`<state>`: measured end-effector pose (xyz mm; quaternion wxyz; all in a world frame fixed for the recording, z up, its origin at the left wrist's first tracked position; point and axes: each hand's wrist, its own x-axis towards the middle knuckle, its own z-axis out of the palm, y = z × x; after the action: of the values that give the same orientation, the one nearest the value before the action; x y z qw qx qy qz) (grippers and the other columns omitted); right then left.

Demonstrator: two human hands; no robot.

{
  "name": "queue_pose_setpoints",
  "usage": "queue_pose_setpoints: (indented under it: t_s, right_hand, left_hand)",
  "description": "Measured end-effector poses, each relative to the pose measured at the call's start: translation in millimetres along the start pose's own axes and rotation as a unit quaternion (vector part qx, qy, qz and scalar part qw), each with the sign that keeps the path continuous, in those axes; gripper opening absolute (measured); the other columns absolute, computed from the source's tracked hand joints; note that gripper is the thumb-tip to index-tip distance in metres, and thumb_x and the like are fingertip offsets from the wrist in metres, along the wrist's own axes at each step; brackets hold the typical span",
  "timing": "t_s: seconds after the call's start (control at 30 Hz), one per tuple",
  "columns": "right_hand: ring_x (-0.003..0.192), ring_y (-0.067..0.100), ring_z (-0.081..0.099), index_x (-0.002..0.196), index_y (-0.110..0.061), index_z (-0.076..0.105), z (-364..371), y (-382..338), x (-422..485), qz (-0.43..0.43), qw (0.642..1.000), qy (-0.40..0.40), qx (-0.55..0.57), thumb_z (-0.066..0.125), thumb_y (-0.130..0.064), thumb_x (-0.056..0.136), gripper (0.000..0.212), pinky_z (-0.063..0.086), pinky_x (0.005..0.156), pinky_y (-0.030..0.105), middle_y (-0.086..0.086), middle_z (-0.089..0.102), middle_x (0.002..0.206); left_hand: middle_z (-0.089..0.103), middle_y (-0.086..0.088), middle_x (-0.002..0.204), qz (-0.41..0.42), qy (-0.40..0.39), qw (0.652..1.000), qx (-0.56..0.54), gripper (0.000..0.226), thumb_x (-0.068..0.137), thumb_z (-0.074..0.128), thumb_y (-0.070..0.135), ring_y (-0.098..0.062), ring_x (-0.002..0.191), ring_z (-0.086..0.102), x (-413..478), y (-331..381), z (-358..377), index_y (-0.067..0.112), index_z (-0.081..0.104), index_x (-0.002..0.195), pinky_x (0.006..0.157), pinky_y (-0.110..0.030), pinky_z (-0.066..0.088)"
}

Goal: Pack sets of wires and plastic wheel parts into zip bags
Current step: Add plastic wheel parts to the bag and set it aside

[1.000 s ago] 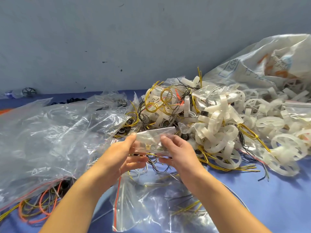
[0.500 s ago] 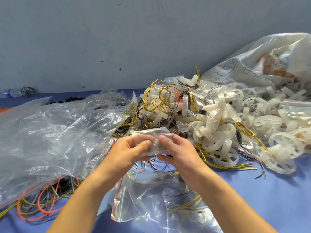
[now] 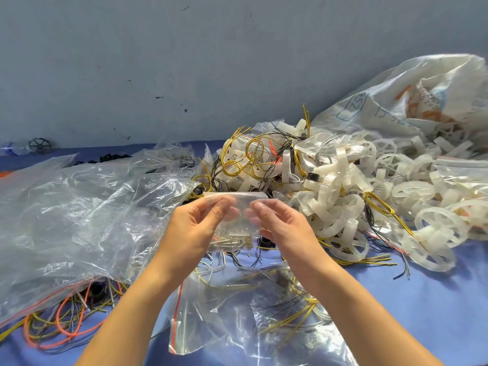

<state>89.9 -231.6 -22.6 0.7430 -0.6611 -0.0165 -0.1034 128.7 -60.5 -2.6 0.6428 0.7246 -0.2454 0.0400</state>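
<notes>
A small clear zip bag (image 3: 235, 222) with small metal parts at its bottom hangs upright in front of me. My left hand (image 3: 196, 231) pinches its upper left part and my right hand (image 3: 284, 228) pinches its upper right part, fingertips seen through the plastic. Behind it lies a heap of white plastic wheel parts (image 3: 340, 196) tangled with yellow and black wires (image 3: 248, 159). A larger zip bag with a red seal line (image 3: 232, 313) holding wires lies flat under my forearms.
A big crumpled clear bag (image 3: 79, 220) covers the left of the blue table (image 3: 435, 307), with orange and yellow wires (image 3: 60, 323) under it. A large white printed sack (image 3: 412, 101) spills wheels at the right. A dark wheel (image 3: 39, 145) lies far left by the wall.
My hands have lifted the small bag slightly and moved apart along its top, and the bag now hangs spread out flat between them.
</notes>
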Motion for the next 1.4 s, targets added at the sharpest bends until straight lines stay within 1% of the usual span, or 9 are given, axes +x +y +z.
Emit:
queue_pose_setpoints:
  t_s: [0.07, 0.2, 0.33, 0.47, 0.67, 0.9, 1.1, 1.27, 1.4]
  right_hand:
    - [0.107, 0.017, 0.067, 0.106, -0.022, 0.07, 0.2, -0.3, -0.6, 0.015, 1.0, -0.021, 0.004, 0.066, -0.041, 0.083, 0.03, 0.052, 0.096, 0.037, -0.001, 0.075, 0.105]
    - [0.1, 0.015, 0.069, 0.109, -0.025, 0.068, 5.6, 4.0, -6.9, 0.08, 0.99, -0.12, -0.012, 0.067, -0.03, 0.09, 0.02, 0.056, 0.085, 0.035, -0.002, 0.074, 0.105]
    - [0.087, 0.019, 0.068, 0.099, -0.015, 0.073, 5.4, 5.6, -7.0, 0.081, 0.99, -0.095, 0.066, 0.062, -0.012, 0.094, 0.012, 0.058, 0.071, 0.03, 0.007, 0.069, 0.093]
    - [0.098, 0.02, 0.071, 0.107, -0.004, 0.07, -0.3, 2.8, -4.6, 0.053, 0.988, -0.087, 0.113, 0.063, -0.018, 0.091, 0.022, 0.055, 0.083, 0.026, 0.011, 0.074, 0.103]
    - [0.112, 0.024, 0.065, 0.111, -0.001, 0.069, 0.5, 4.3, -4.4, 0.096, 0.988, -0.06, 0.108, 0.062, -0.011, 0.093, 0.022, 0.046, 0.107, 0.035, 0.016, 0.071, 0.113]
    - [0.098, 0.019, 0.069, 0.103, -0.004, 0.071, -4.0, 2.7, -2.7, 0.098, 0.973, -0.053, 0.201, 0.062, 0.002, 0.09, 0.017, 0.056, 0.089, 0.026, 0.014, 0.072, 0.108]
    - [0.1, 0.022, 0.067, 0.124, -0.014, 0.059, -1.0, 0.7, -7.0, 0.044, 0.989, -0.082, 0.113, 0.055, 0.019, 0.086, 0.051, 0.052, 0.096, 0.035, 0.015, 0.07, 0.11]
    - [0.099, 0.024, 0.065, 0.138, -0.009, 0.047, 3.4, -3.8, -8.2, 0.038, 0.987, -0.069, 0.143, 0.053, 0.021, 0.087, 0.059, 0.048, 0.104, 0.046, 0.009, 0.07, 0.1]
    - [0.107, 0.026, 0.066, 0.144, -0.013, 0.039, -0.5, -13.4, -10.2, 0.056, 0.967, -0.104, 0.225, 0.052, 0.02, 0.087, 0.067, 0.055, 0.09, 0.033, 0.022, 0.065, 0.122]
  left_hand:
    - [0.076, -0.006, 0.093, 0.002, -0.001, 0.999, -0.032, 0.021, 0.091, 0.06, 0.027, -0.019, 0.089, 0.073, 1.1, 4.1, 2.5, 0.015, 0.073, 0.101, 0.077, -0.02, 0.054]
    - [0.074, -0.01, 0.094, -0.014, 0.017, 0.993, -0.117, 0.024, 0.089, 0.061, 0.031, -0.023, 0.087, 0.072, 1.9, 10.2, 5.3, 0.014, 0.073, 0.102, 0.074, -0.026, 0.057]
    - [0.075, 0.001, 0.103, -0.086, -0.013, 0.995, -0.057, 0.033, 0.08, 0.064, 0.043, -0.017, 0.101, 0.069, 0.5, 4.7, 1.2, 0.023, 0.072, 0.106, 0.082, -0.028, 0.055]
    - [0.074, -0.007, 0.103, -0.191, -0.097, 0.976, -0.048, 0.03, 0.082, 0.066, 0.037, -0.02, 0.095, 0.071, -7.9, -4.8, 0.8, 0.02, 0.071, 0.107, 0.08, -0.034, 0.058]
    - [0.071, -0.018, 0.091, -0.198, -0.013, 0.965, -0.171, 0.033, 0.067, 0.074, 0.033, -0.02, 0.082, 0.067, -3.2, -4.8, 5.4, 0.005, 0.076, 0.086, 0.075, -0.024, 0.059]
    - [0.073, -0.009, 0.086, -0.196, 0.013, 0.964, -0.181, 0.023, 0.078, 0.067, 0.026, -0.015, 0.076, 0.07, -0.5, -7.9, 11.9, 0.007, 0.063, 0.091, 0.067, -0.026, 0.059]
    - [0.072, -0.017, 0.108, -0.26, -0.03, 0.949, -0.175, 0.042, 0.088, 0.063, 0.035, -0.023, 0.093, 0.068, -3.9, -11.0, 11.6, 0.0, 0.063, 0.112, 0.08, -0.035, 0.059]
    - [0.068, -0.021, 0.097, -0.196, 0.121, 0.971, -0.06, 0.009, 0.096, 0.059, 0.018, -0.02, 0.073, 0.067, 0.2, -11.1, 7.4, 0.016, 0.058, 0.105, 0.066, -0.043, 0.059]
    - [0.073, -0.002, 0.091, -0.078, 0.076, 0.994, -0.029, 0.041, 0.098, 0.045, 0.002, -0.014, 0.079, 0.067, 2.0, -9.8, -8.1, 0.034, 0.066, 0.113, 0.068, -0.027, 0.056]
